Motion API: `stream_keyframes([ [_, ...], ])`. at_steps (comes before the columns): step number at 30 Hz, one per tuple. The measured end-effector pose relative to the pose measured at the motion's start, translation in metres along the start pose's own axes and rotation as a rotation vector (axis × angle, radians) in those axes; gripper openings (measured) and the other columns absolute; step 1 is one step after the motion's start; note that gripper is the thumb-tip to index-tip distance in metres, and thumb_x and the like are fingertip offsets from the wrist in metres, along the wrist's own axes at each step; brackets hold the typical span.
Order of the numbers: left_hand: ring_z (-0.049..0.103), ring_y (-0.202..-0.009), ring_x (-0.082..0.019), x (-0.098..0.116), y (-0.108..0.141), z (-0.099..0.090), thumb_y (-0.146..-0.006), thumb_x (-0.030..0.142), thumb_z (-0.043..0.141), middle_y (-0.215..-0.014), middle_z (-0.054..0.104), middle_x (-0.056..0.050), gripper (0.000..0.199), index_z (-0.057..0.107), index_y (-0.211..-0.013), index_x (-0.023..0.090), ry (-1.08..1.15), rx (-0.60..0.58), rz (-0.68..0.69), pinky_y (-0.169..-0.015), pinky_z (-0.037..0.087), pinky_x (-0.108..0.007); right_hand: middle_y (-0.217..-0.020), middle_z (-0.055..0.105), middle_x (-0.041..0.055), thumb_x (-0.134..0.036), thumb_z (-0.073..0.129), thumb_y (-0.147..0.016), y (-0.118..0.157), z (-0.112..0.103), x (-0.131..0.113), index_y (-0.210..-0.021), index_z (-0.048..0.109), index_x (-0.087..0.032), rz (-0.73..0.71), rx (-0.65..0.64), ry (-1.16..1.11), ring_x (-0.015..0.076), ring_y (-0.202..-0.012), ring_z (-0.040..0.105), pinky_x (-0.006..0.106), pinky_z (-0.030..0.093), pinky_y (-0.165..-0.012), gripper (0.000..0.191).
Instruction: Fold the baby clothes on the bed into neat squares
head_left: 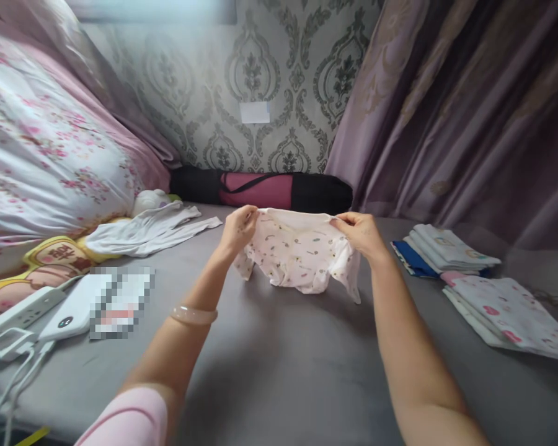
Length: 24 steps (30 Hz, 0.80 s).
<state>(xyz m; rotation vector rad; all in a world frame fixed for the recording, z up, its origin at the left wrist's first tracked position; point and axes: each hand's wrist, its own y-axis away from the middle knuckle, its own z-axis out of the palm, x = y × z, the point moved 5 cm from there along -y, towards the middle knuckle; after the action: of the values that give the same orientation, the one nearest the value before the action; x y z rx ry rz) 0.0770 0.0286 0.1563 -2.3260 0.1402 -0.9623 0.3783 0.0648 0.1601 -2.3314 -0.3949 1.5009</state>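
Small shirt, white to pale pink, thin soft cloth, scattered with tiny multicolored print. Top edge plain, unprinted, stretched nearly straight between left hand and right hand, one corner pinched in each. Body hung down spread wide, lightly creased, lower edge uneven and bunched. Sleeves dangled at both sides, right one reaching lower, to narrow tip. Shirt hung over gray sheet; contact of sleeve tip with sheet unclear.
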Motion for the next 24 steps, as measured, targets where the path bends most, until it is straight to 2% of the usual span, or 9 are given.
stream_keyframes([
  [4, 0.060, -0.088, -0.019, 0.048, -0.018, -0.032, -0.092, 0.036, 0.044, -0.094, 0.066, -0.008, 0.030, 0.067, -0.097, 0.018, -0.165, 0.020, 0.300, -0.082, 0.044, -0.027, -0.069, 0.068, 0.0033, -0.053, 0.069, -0.069, -0.012, -0.026, -0.029, -0.079, 0.074, -0.016, -0.110, 0.056, 0.102, 0.0168, -0.062, 0.057, 0.028, 0.040, -0.057, 0.038],
  [7, 0.059, -0.094, -0.017, 0.074, -0.024, -0.057, -0.094, 0.039, 0.042, -0.103, 0.063, -0.007, 0.031, 0.065, -0.103, 0.019, -0.148, 0.143, 0.374, -0.083, 0.043, -0.026, -0.077, 0.070, 0.0034, -0.050, 0.066, -0.077, -0.011, -0.047, -0.060, -0.087, 0.074, -0.019, -0.255, 0.199, 0.148, 0.0182, -0.071, 0.060, 0.028, 0.042, -0.062, 0.034],
  [8, 0.058, -0.095, -0.017, 0.079, -0.025, -0.062, -0.094, 0.039, 0.042, -0.103, 0.063, -0.006, 0.031, 0.065, -0.103, 0.019, -0.133, 0.162, 0.381, -0.083, 0.042, -0.026, -0.078, 0.070, 0.0031, -0.050, 0.066, -0.078, -0.010, -0.050, -0.068, -0.089, 0.074, -0.020, -0.280, 0.210, 0.166, 0.0187, -0.073, 0.061, 0.028, 0.043, -0.064, 0.033],
  [12, 0.058, -0.087, -0.017, 0.080, -0.031, -0.053, -0.089, 0.037, 0.050, -0.090, 0.066, -0.006, 0.026, 0.067, -0.090, 0.017, -0.095, -0.014, 0.378, -0.078, 0.043, -0.025, -0.073, 0.069, 0.0014, -0.048, 0.069, -0.077, -0.009, -0.044, -0.085, -0.084, 0.074, -0.021, -0.297, 0.027, 0.252, 0.0202, -0.075, 0.062, 0.029, 0.043, -0.066, 0.028],
  [15, 0.057, -0.082, -0.016, 0.075, -0.035, -0.050, -0.088, 0.035, 0.050, -0.085, 0.066, -0.005, 0.025, 0.067, -0.088, 0.016, -0.021, 0.037, 0.319, -0.075, 0.042, -0.024, -0.078, 0.071, 0.0028, -0.045, 0.066, -0.080, -0.011, -0.044, -0.093, -0.083, 0.074, -0.022, -0.338, 0.103, 0.244, 0.0212, -0.077, 0.062, 0.030, 0.043, -0.068, 0.024],
  [18, 0.054, -0.074, -0.014, 0.076, -0.037, -0.043, -0.085, 0.036, 0.054, -0.078, 0.064, -0.003, 0.025, 0.068, -0.086, 0.016, 0.087, -0.028, 0.300, -0.067, 0.041, -0.023, -0.075, 0.070, 0.0027, -0.042, 0.069, -0.078, -0.014, -0.039, -0.094, -0.080, 0.074, -0.021, -0.339, 0.039, 0.263, 0.0211, -0.075, 0.062, 0.030, 0.043, -0.068, 0.021],
  [21, 0.052, -0.068, -0.013, 0.073, -0.041, -0.044, -0.084, 0.041, 0.055, -0.071, 0.061, -0.001, 0.029, 0.068, -0.086, 0.016, 0.202, 0.012, 0.219, -0.061, 0.038, -0.023, -0.075, 0.070, 0.0024, -0.043, 0.069, -0.078, -0.014, -0.043, -0.093, -0.083, 0.074, -0.021, -0.325, 0.115, 0.235, 0.0210, -0.076, 0.062, 0.030, 0.043, -0.067, 0.023],
  [24, 0.052, -0.072, -0.015, 0.071, -0.044, -0.045, -0.084, 0.043, 0.056, -0.069, 0.060, -0.001, 0.030, 0.070, -0.084, 0.017, 0.182, 0.022, 0.196, -0.064, 0.039, -0.025, -0.073, 0.070, 0.0022, -0.045, 0.071, -0.076, -0.013, -0.042, -0.089, -0.082, 0.075, -0.021, -0.287, 0.039, 0.220, 0.0207, -0.073, 0.062, 0.030, 0.044, -0.064, 0.025],
])
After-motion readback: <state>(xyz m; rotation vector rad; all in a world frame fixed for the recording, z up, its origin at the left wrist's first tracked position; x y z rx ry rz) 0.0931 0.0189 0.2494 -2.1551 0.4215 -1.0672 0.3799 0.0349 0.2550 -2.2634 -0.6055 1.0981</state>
